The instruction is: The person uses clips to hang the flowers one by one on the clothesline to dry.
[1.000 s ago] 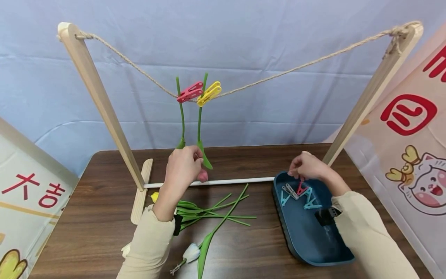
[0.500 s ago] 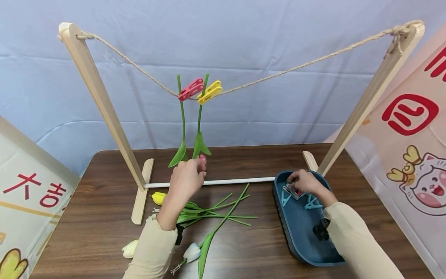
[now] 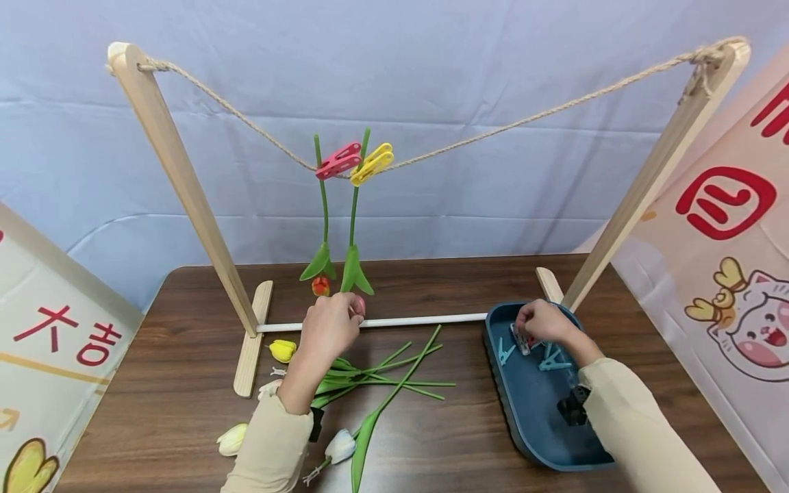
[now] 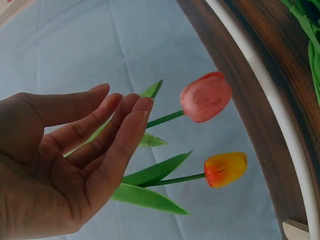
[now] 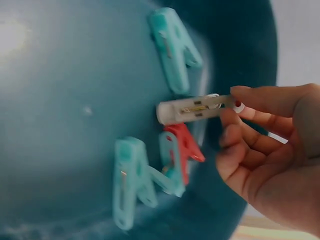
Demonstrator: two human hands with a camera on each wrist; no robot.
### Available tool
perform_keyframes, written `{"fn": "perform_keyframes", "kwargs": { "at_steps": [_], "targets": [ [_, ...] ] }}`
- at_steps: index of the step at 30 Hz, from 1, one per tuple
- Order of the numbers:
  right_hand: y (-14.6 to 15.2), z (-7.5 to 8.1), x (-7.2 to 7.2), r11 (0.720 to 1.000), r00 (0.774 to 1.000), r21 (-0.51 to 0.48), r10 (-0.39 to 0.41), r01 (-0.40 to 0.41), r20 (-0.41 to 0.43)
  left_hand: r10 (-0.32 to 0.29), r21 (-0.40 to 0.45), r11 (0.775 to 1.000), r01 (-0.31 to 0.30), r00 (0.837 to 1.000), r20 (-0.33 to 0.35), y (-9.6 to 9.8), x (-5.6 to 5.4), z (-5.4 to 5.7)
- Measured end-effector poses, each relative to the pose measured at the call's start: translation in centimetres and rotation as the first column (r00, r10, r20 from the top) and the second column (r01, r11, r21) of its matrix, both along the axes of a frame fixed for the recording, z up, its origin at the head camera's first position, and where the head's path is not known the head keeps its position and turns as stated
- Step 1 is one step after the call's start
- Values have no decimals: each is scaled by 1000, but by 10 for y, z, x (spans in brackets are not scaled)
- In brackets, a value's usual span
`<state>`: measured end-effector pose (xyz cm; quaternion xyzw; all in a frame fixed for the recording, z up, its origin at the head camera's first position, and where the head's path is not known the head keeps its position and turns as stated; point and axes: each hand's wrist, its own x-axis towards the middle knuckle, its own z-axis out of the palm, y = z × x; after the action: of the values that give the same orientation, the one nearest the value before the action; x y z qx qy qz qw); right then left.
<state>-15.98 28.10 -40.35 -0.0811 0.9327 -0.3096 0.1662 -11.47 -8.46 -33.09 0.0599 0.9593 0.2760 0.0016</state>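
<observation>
Two artificial tulips, one pink (image 4: 206, 97) and one orange-yellow (image 4: 226, 170), hang head down from a rope (image 3: 542, 113). A pink clothespin (image 3: 337, 161) and a yellow clothespin (image 3: 372, 164) clip their stems. My left hand (image 3: 329, 325) is beside the blooms, its fingers loosely bent and holding nothing. In a dark blue tray (image 3: 511, 438), my right hand (image 5: 272, 135) pinches the end of a pale grey clothespin (image 5: 182, 111) between thumb and fingers. Several turquoise clothespins (image 5: 127, 182) and a red clothespin (image 5: 187, 147) lie around it.
Wooden posts (image 3: 185, 192) hold the rope, joined low down by a white rod (image 3: 425, 320). Several tulips with green stems (image 3: 394, 383) lie on the brown table (image 3: 154, 383), including a yellow tulip (image 3: 282, 350) and a whitish tulip (image 3: 340, 446). A black object (image 3: 573, 405) is by the right wrist.
My left hand has drawn down from the hanging tulips, uncovering the orange bloom. My right hand has lowered from the tray's far rim into the tray and taken the grey clothespin.
</observation>
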Motion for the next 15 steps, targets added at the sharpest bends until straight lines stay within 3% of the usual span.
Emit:
{"fn": "perform_keyframes", "kwargs": {
  "at_steps": [8,15],
  "targets": [
    [5,28,-5,995,997,-94,22,-15,70,-5,-36,999,4,1000,-27,-1,1,-2],
    [-9,58,-6,975,994,-218,59,-38,91,-22,-43,999,20,999,-29,2,2,-3]
  ]
}}
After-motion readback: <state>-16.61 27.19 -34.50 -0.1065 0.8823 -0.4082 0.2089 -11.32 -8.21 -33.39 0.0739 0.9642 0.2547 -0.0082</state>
